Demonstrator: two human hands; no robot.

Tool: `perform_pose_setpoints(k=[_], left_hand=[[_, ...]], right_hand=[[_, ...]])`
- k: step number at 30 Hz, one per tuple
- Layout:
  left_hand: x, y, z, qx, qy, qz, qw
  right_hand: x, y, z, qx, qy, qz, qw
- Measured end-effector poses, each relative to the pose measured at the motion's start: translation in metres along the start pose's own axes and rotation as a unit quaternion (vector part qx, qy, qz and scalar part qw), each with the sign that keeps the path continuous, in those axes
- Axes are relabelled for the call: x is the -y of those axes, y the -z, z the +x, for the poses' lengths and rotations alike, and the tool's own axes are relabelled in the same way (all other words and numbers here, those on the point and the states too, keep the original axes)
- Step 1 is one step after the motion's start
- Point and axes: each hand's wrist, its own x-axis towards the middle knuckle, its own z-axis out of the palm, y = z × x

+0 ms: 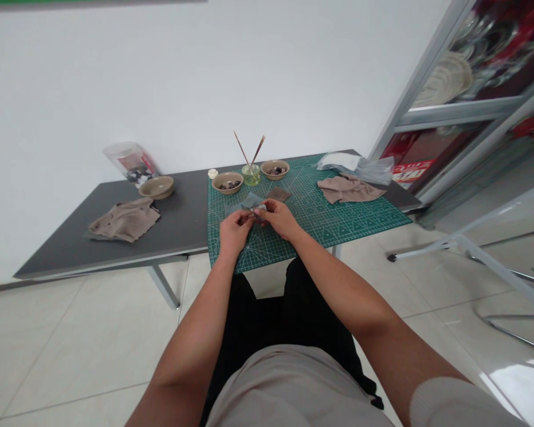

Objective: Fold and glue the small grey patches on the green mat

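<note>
Well, reading my feed from left to right, a transparent plastic canister (131,163) stands on the dark grey counter (182,207), with a shallow tan bowl (156,187) just beside it and a crumpled taupe cloth (124,220) nearer the front edge. A green cutting mat (329,222) covers the counter's right part. Along its far side sit a tan bowl of dark pebbles (228,182), a small glass jar of yellow-green liquid (251,175) holding two brushes (245,148), and a second bowl of pebbles (275,169). My left hand (237,232) and right hand (278,218) meet over the mat, each grip pinched closed on a small pale stone (260,209), as far as I can tell at this range. Grey-blue sheets (251,200) lie just beneath it, a small brown square (278,194) lies just beyond, and a second taupe cloth (347,190) sits right of them, touching a plastic bag (360,167).
</note>
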Motion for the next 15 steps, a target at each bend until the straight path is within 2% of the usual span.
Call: perform_pose_setpoints(k=[5,15], left_hand=[[-0.0020,-0.0003,-0.0007,0.010,-0.021,0.024,0.999],[-0.0001,-0.0001,-0.0036,-0.001,-0.007,0.005,1.000]], right_hand=[[0.0005,0.0004,-0.0002,0.000,-0.004,0.018,1.000],[-0.0016,0.0007,0.0012,0.002,-0.003,0.030,1.000]])
